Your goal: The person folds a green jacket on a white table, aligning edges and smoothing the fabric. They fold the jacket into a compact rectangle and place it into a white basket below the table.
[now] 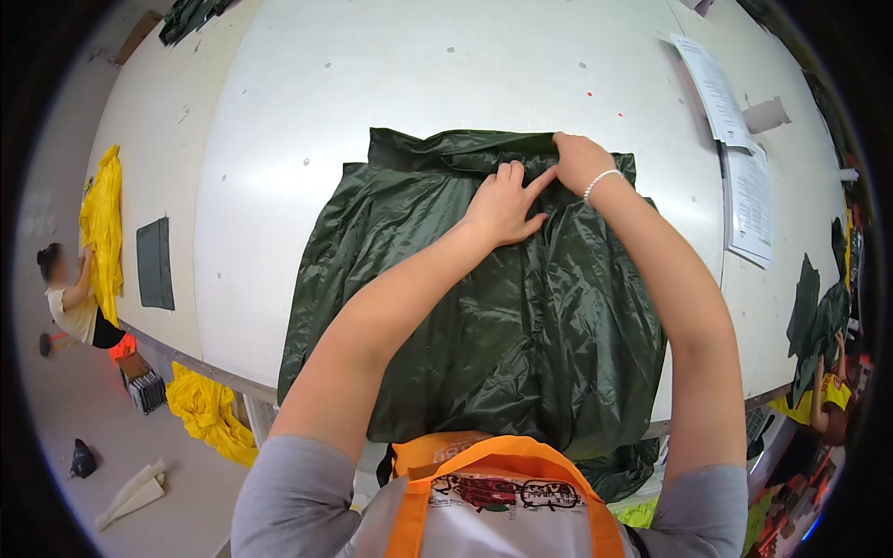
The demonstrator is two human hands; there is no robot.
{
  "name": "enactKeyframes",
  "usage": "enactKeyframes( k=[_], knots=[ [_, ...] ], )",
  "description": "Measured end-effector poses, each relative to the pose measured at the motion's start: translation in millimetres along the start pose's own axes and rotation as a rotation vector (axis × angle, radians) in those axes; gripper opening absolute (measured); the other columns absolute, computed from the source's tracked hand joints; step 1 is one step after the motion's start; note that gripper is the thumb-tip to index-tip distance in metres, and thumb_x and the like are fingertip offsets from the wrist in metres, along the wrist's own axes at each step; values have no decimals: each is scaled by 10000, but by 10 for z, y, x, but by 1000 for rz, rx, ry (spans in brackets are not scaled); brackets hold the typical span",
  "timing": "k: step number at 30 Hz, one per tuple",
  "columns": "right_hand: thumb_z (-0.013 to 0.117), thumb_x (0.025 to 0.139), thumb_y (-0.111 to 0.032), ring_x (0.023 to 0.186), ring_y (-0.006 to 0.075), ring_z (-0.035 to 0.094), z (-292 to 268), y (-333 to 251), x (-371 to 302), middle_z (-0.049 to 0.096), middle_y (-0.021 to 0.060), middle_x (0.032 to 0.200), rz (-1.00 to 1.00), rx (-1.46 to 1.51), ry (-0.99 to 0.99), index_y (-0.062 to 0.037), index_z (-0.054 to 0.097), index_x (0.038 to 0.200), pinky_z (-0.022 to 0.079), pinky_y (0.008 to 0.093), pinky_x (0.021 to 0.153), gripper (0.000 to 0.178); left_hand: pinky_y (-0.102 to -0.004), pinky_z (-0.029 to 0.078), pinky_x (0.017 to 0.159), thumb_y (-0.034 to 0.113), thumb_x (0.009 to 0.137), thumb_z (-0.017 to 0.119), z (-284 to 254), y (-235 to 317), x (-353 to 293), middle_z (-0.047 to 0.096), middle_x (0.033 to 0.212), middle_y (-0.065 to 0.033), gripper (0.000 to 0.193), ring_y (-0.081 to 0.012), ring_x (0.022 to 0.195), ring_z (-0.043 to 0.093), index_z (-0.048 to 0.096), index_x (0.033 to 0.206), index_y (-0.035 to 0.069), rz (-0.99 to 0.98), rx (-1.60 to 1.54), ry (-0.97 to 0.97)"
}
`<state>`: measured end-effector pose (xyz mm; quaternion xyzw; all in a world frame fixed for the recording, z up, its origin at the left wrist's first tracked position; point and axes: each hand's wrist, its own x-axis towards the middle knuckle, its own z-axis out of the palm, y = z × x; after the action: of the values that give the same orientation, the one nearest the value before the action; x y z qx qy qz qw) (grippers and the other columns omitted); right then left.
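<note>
A dark green, shiny waterproof jacket (456,316) lies spread on the white table (326,102), its lower edge reaching the table's near side. Along its far end runs a turned-over collar-like band (409,149). My left hand (505,203) rests on the fabric just below that band, fingers spread and pointing away from me. To its right, my right hand (581,165) pinches the upper edge of the band; its fingertips are partly hidden by the fabric and the hand itself. The two hands nearly meet.
A dark green rectangular piece (155,263) and a yellow garment (104,228) lie at the left, where another person (74,288) stands. Printed sheets (735,139) and a white roll (766,115) sit at the right. Another person (823,400) is beyond the right edge.
</note>
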<state>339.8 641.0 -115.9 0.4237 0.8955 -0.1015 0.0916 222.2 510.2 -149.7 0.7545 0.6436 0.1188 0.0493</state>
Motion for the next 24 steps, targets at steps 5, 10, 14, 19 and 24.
enactKeyframes(
  k=[5, 10, 14, 19, 24],
  knots=[
    [535, 871, -155, 839, 243, 656, -134, -74, -191, 660, 108, 893, -8, -294, -15, -90, 578, 994, 419, 394, 845, 146, -360, 423, 731, 449, 809, 573, 31, 83, 308, 497, 988, -146, 539, -275, 910, 472, 533, 1202, 82, -48, 108, -21],
    [606, 810, -172, 847, 184, 622, -4, -34, -363, 631, 37, 869, -97, -503, 127, -89, 535, 989, 382, 354, 859, 209, -366, 378, 783, 384, 805, 583, 207, 233, 420, 491, 1021, -125, 460, -269, 954, 453, 554, 1079, 16, 54, 29, 56],
    [587, 783, -87, 911, 184, 571, 75, 204, -644, 596, 39, 967, -185, -370, 236, -66, 521, 1137, 393, 329, 804, 360, -410, 370, 800, 434, 804, 587, 210, 255, 376, 485, 1072, -80, 517, -236, 1046, 445, 498, 1228, 154, 20, 10, -8],
    [666, 758, -85, 966, 241, 540, 265, 622, -680, 576, 56, 998, -36, 113, 581, -85, 587, 1041, 408, 370, 803, 294, -395, 364, 774, 374, 784, 618, 177, 405, 595, 493, 1020, -90, 413, -244, 990, 463, 584, 1114, 127, -64, 48, 25],
    [705, 743, -95, 938, 247, 532, 677, 851, -553, 588, 25, 944, 57, 398, 513, -110, 632, 884, 408, 389, 818, 160, -392, 360, 793, 315, 818, 604, 377, 435, 613, 507, 1031, -80, 345, -251, 989, 472, 598, 1081, 92, -3, -19, 136]
  ],
)
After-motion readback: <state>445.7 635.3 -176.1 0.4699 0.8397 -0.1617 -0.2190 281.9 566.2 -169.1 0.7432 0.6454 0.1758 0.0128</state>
